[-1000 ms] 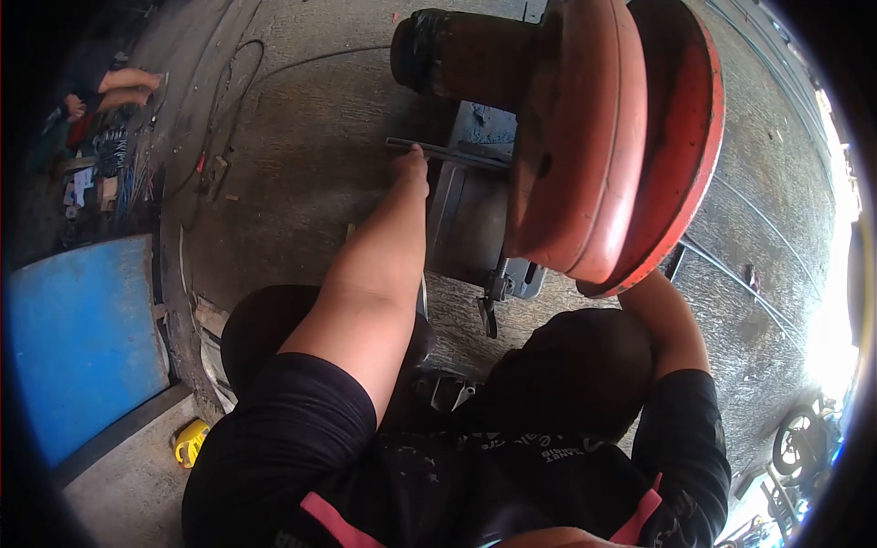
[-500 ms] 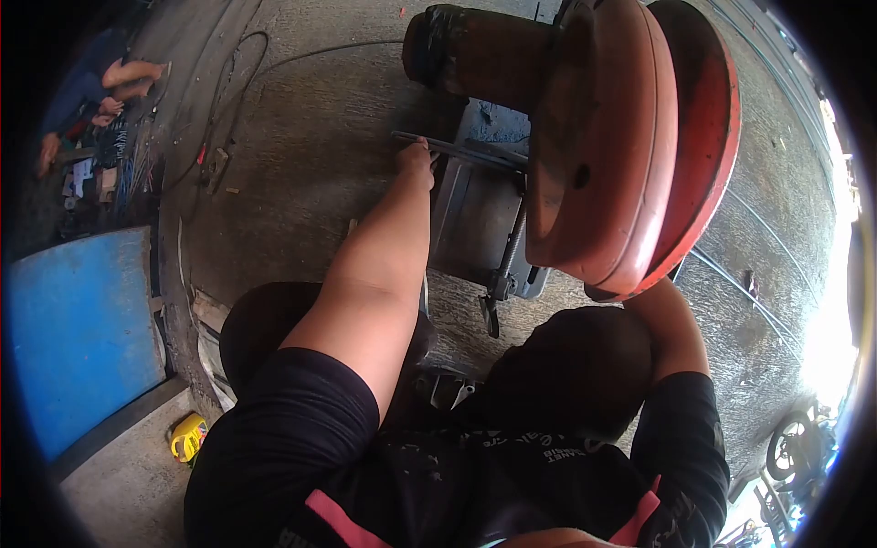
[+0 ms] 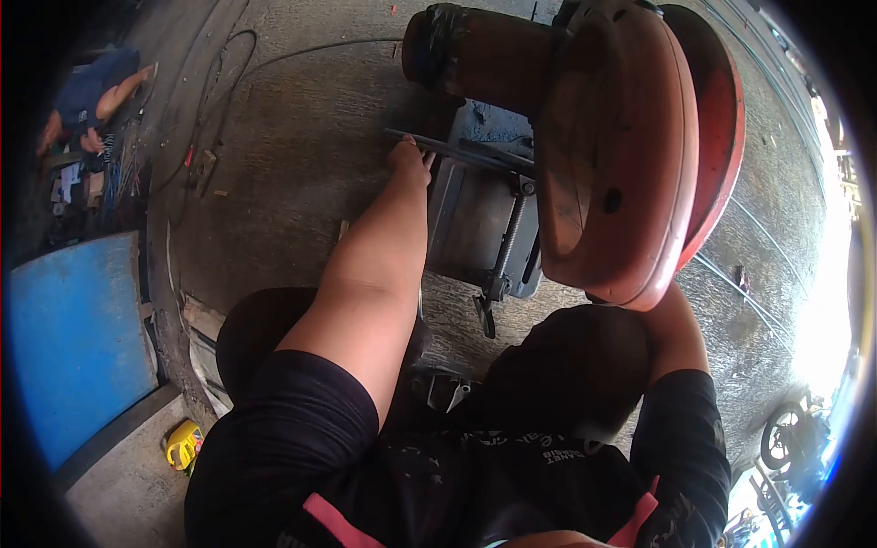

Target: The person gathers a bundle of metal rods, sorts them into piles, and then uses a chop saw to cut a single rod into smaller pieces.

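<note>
My left hand (image 3: 410, 159) is closed round the outer end of a thin metal bar (image 3: 457, 151), which runs right across the base of a cut-off saw. The saw's orange-red guard (image 3: 639, 155) and brown motor (image 3: 498, 55) stand over the bar's other end. A threaded clamp screw (image 3: 508, 239) with a small handle lies on the near side of the metal base (image 3: 470, 224). My right forearm reaches up behind the guard's lower edge, and the guard hides my right hand.
Another person (image 3: 96, 96) is at the upper left beside tools and rods. A blue panel (image 3: 82, 338) and a yellow tape measure (image 3: 184, 445) are on the left. A black cable (image 3: 311, 47) crosses the floor. Long rods lie at right; a motorcycle wheel (image 3: 784, 437) stands lower right.
The guard has shifted slightly right and down, covering more of the red part behind it. My left hand and the bar's outer end have moved slightly left. The other person's arm has moved.
</note>
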A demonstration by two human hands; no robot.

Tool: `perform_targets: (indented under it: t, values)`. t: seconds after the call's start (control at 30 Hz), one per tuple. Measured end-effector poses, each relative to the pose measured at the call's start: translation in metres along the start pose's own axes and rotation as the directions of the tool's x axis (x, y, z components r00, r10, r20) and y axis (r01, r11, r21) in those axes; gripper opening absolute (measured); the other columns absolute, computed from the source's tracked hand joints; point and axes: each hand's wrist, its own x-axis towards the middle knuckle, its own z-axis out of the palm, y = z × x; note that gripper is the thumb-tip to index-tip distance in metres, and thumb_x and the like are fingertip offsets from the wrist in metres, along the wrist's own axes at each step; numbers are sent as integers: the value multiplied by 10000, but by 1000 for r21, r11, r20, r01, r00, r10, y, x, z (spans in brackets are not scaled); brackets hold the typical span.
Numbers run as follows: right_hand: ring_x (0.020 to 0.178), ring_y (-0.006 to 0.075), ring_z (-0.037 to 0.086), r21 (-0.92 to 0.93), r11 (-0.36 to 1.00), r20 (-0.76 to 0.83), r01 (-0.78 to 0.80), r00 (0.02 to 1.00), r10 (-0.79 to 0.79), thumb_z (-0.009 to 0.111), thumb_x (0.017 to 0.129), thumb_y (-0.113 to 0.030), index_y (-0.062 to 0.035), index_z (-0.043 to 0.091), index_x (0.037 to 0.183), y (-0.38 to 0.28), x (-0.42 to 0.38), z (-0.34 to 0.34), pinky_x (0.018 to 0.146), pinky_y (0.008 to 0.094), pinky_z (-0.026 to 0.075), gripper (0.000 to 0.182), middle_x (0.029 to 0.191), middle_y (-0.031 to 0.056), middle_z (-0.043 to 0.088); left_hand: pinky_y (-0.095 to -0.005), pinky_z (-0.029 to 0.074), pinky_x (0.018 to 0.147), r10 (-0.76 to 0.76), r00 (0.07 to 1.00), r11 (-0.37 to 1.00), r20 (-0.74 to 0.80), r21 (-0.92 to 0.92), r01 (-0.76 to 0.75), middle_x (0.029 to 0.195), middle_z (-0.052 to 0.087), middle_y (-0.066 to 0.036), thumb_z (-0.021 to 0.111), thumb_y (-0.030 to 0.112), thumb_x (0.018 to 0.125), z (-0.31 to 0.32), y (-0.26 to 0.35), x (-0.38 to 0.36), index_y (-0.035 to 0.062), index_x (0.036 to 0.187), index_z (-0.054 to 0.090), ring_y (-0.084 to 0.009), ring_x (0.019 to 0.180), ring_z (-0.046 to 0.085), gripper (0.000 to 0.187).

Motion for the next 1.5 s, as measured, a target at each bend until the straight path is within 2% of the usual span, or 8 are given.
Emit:
perform_targets:
  t: [0.27, 0.47, 0.77, 1.1, 1.17, 1.4, 1.5]
  values:
    - [1009, 337, 557, -11, 1000, 4, -26, 1000, 26, 557, 824, -270, -83, 593, 1098, 1, 2, -4, 844, 426, 458, 333, 988, 142, 619, -411, 455, 981, 27, 995, 991, 101, -130, -13, 1078, 561, -80, 488, 251, 955, -8, -5, 8, 90, 1108, 551, -229, 1065, 526, 231]
    - [1005, 341, 561, -19, 999, 7, -40, 999, 40, 557, 826, -268, -86, 593, 1101, 2, -1, -8, 840, 425, 462, 332, 983, 144, 621, -409, 444, 987, -14, 995, 983, 99, -183, 32, 1078, 607, -42, 462, 252, 966, -5, 0, 7, 126, 1139, 535, -202, 1060, 552, 226]
    - [999, 347, 566, -14, 998, 0, -59, 998, 59, 557, 829, -264, -89, 592, 1107, 3, -4, -10, 835, 425, 469, 331, 976, 146, 623, -377, 409, 937, -39, 994, 989, 106, -139, 54, 1078, 623, -6, 415, 228, 984, -8, 7, 11, 187, 1130, 534, -179, 1035, 562, 193]
    - [992, 353, 572, -14, 997, 11, -73, 997, 73, 557, 832, -261, -92, 591, 1113, 4, -4, -12, 829, 424, 476, 329, 969, 148, 625, -371, 422, 915, -19, 996, 987, 82, -156, 31, 981, 634, 3, 412, 243, 985, -10, 6, 11, 164, 1066, 534, -168, 958, 588, 167]
    - [990, 355, 573, -17, 997, 5, -70, 998, 70, 557, 832, -260, -93, 591, 1114, 2, -4, -14, 828, 423, 478, 329, 967, 149, 626, -392, 346, 988, 0, 995, 990, 95, -141, 13, 1085, 606, 0, 362, 235, 996, -10, 7, 12, 182, 1133, 499, -163, 1084, 536, 202]
    - [985, 359, 577, -37, 996, -21, -78, 997, 77, 557, 835, -258, -95, 590, 1118, 3, 10, -17, 824, 423, 483, 328, 962, 150, 628, -372, 374, 958, -4, 994, 990, 112, -138, 20, 1061, 618, 14, 373, 248, 994, -12, 12, 8, 187, 1127, 514, -159, 1050, 551, 203]
    - [983, 361, 579, -48, 996, -27, -78, 997, 77, 557, 836, -256, -97, 590, 1120, 3, 25, -16, 822, 423, 485, 328, 959, 151, 628, -364, 399, 927, -43, 996, 992, 74, -113, 51, 1043, 622, 22, 386, 266, 990, -12, 14, 10, 187, 1110, 527, -156, 1034, 557, 201]
